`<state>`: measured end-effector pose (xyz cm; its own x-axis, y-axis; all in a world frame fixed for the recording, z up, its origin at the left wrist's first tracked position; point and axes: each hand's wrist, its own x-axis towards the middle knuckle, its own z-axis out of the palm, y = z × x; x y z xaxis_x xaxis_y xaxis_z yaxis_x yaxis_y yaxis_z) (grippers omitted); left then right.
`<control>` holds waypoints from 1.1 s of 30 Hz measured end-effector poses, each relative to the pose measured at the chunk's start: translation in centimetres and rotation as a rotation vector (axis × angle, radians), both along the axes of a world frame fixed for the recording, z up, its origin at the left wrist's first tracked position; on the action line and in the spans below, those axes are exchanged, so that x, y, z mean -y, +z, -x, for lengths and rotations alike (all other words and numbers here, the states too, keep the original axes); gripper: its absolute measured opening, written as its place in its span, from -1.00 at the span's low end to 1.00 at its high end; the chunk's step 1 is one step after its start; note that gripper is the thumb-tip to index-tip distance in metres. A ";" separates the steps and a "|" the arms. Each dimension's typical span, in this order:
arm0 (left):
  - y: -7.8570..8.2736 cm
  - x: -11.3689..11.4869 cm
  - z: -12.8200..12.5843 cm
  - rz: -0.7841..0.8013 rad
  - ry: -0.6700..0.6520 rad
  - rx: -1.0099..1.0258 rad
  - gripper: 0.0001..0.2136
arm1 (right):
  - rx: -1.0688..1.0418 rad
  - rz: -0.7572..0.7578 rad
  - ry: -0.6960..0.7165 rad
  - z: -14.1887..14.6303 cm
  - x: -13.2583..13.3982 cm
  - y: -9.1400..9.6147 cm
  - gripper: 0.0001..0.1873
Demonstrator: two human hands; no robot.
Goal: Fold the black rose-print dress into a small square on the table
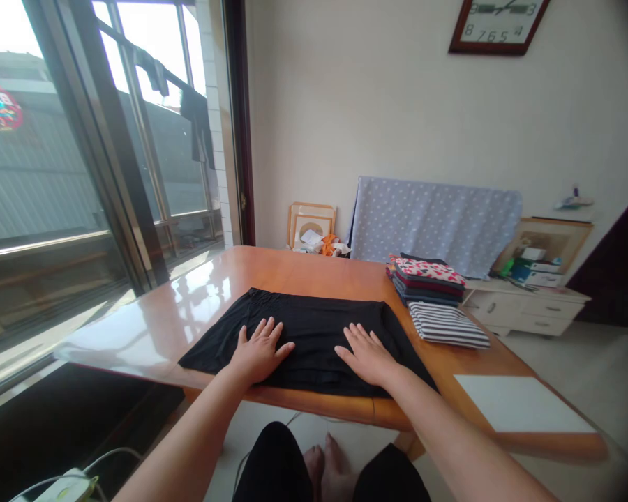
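A black garment (303, 321) lies spread flat on the orange wooden table (324, 275), near its front edge. My left hand (260, 350) rests palm down on the cloth's near left part, fingers stretched out. Palm down as well, my right hand (365, 353) lies flat on the near right part with its fingers apart. Neither hand holds anything.
A stack of folded clothes (429, 279) with a red patterned piece on top stands at the table's right. A folded striped cloth (446, 323) lies in front of it. A white board (523, 403) sits at the near right corner. Windows run along the left.
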<state>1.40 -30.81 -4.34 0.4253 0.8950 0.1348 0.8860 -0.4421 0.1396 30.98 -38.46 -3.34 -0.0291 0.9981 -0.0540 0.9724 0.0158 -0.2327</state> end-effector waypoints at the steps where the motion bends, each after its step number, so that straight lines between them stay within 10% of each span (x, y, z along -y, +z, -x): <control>1: -0.2 0.4 0.6 0.000 -0.004 -0.003 -0.22 | 0.012 0.009 -0.008 -0.4 0.7 -0.3 -0.06; 11: 0.4 1.5 3.2 0.011 -0.002 -0.043 -0.16 | 0.040 -0.008 -0.190 -4.3 5.4 -1.2 -0.15; 33: 2.9 2.7 2.9 0.011 -0.029 -0.047 -0.31 | -0.005 -0.033 -0.249 -4.2 6.1 -0.7 -0.12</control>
